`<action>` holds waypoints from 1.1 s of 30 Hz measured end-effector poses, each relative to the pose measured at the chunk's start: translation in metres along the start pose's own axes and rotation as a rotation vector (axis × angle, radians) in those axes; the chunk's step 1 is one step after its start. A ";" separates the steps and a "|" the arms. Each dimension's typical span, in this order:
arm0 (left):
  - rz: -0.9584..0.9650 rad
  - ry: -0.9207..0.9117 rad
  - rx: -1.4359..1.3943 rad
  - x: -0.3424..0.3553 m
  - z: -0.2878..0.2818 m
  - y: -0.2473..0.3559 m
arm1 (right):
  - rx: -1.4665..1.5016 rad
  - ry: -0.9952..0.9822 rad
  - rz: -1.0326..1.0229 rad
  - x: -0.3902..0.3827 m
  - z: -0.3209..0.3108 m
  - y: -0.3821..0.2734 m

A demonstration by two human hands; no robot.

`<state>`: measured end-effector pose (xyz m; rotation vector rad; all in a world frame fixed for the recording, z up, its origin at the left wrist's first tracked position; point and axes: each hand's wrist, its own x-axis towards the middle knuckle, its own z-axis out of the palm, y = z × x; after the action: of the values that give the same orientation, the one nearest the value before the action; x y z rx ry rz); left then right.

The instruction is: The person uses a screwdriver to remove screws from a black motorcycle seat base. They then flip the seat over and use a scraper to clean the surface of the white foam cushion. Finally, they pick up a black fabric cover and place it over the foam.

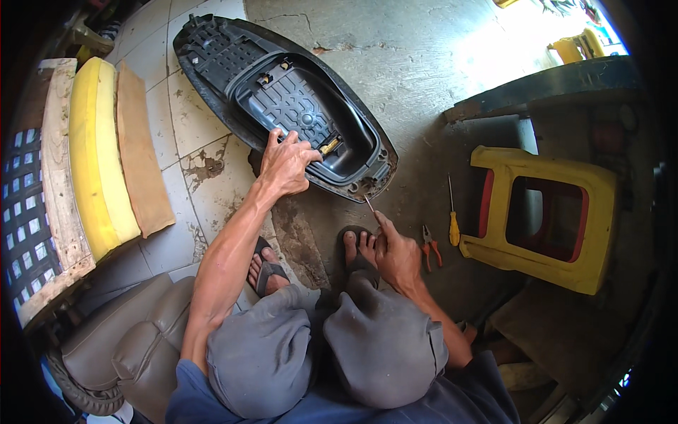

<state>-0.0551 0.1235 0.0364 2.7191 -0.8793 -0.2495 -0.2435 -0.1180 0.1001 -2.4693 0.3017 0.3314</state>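
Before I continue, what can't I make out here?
Grip end of the thin metal tool: head view, covered by the right hand.
Its tip: head view, too small to tell whether it touches the black tub.
Tub area beneath the left hand: head view, hidden by that hand.
Yellow thing: head view, cut off by the top edge.

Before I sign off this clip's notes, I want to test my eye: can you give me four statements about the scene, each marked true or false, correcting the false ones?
1. The left hand holds the black plastic shell. True.
2. The right hand is empty. False: it holds a thin metal tool.
3. A yellow-handled screwdriver lies beside the pliers. True.
4. Nothing yellow is to the right of the pliers. False: a yellow plastic stool is there.
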 end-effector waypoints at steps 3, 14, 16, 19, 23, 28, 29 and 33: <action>0.002 0.005 0.002 0.006 -0.003 0.008 | 0.370 0.147 0.031 -0.017 0.024 0.040; 0.041 -0.031 -0.071 -0.022 0.005 -0.008 | -0.411 -0.043 0.352 -0.039 0.008 0.195; 0.055 -0.065 -0.033 -0.025 -0.001 -0.011 | -0.326 -0.063 0.240 -0.045 0.001 0.220; 0.067 -0.085 -0.005 -0.030 -0.003 -0.014 | 0.018 -0.045 0.225 -0.034 -0.007 0.214; 0.015 -0.136 -0.057 -0.037 -0.010 -0.016 | 0.085 -0.216 0.319 0.008 -0.054 0.107; 0.073 -0.085 0.000 -0.032 -0.004 -0.017 | -0.339 -0.043 -0.306 0.055 -0.078 0.048; 0.066 -0.095 -0.019 -0.033 -0.002 -0.017 | -0.443 -0.021 -0.375 0.064 -0.080 0.041; 0.057 -0.099 -0.033 -0.034 0.000 -0.019 | -0.901 0.038 -0.558 0.080 -0.076 0.021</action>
<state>-0.0719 0.1583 0.0331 2.6663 -0.9691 -0.3868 -0.1616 -0.1915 0.1232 -3.2737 -0.6675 0.1948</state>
